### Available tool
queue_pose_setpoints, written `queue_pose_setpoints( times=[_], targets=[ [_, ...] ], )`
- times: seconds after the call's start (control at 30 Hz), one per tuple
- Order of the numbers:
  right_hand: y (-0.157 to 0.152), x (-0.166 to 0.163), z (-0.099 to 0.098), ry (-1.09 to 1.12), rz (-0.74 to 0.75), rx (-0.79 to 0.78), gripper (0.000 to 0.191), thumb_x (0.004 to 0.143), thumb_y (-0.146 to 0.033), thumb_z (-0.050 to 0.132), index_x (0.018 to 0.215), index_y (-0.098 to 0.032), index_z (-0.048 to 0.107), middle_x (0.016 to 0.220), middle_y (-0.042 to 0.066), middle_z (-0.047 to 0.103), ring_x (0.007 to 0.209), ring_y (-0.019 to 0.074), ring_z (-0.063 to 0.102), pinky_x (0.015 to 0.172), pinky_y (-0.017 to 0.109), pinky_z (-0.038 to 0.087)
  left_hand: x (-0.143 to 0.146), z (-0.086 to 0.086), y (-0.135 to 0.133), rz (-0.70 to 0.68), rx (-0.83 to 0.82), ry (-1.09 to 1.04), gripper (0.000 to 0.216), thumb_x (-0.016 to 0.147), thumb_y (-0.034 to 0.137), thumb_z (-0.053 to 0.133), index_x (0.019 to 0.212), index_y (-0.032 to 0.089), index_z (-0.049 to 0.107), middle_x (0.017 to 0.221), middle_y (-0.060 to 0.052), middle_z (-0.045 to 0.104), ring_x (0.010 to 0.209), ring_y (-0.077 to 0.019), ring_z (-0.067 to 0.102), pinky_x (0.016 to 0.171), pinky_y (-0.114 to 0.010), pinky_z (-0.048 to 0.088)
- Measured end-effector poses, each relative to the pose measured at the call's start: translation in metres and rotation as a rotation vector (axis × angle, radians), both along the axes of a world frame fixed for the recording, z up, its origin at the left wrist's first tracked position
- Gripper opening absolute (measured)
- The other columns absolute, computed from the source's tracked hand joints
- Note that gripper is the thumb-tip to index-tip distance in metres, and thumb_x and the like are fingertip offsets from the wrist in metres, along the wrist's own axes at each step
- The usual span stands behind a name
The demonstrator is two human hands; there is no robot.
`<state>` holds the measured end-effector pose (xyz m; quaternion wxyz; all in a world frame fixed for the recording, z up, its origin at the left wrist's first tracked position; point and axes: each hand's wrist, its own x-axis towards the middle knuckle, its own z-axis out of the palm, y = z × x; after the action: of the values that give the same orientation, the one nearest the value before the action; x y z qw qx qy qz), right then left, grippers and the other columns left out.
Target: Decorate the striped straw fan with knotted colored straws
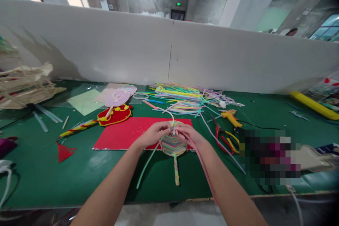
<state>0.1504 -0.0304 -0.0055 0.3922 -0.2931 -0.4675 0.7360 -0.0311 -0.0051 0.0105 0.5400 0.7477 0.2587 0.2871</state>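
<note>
Striped fan between both hands, over the red sheet's near edge, handle toward the person. Left hand: grip pinched nearly closed on the fan's top edge. Right hand: grip closed on pink strips there. A slackened pinch could loosen the work; the trailing green strip could tangle, and the pink strips could snag against the right forearm.
</note>
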Motion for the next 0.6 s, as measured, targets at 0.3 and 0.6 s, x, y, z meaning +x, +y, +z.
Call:
queue_pose_setpoints(
  times=[0.3, 0.6],
  targets=[
    [-0.005, -0.011, 0.004, -0.061, -0.113, 0.005, 0.022, 0.075, -0.036, 0.057, 0.071, -0.015, 0.056, 0.056, -0.001, 0.054, 0.046, 0.0063, 0.045, 0.04, 0.017, 0.028, 0.01, -0.002, -0.001, 0.366, 0.116, -0.051, 0.022, 0.08, 0.034, 0.046, 0.072, 0.014, 0.052, 0.068, 0.0, 0.051, 0.067, -0.0114, 0.048, 0.064, -0.022, 0.038],
    [-0.004, -0.002, 0.004, -0.023, -0.092, -0.028, 0.016, 0.072, -0.024, 0.058, 0.061, -0.012, 0.057, 0.05, -0.002, 0.051, 0.042, 0.0048, 0.044, 0.037, 0.015, 0.025, 0.001, -0.005, 0.004, 0.198, -0.062, -0.032, 0.031, 0.083, 0.039, 0.038, 0.074, 0.014, 0.054, 0.072, -0.001, 0.053, 0.072, -0.0122, 0.048, 0.069, -0.023, 0.039]
  ],
)
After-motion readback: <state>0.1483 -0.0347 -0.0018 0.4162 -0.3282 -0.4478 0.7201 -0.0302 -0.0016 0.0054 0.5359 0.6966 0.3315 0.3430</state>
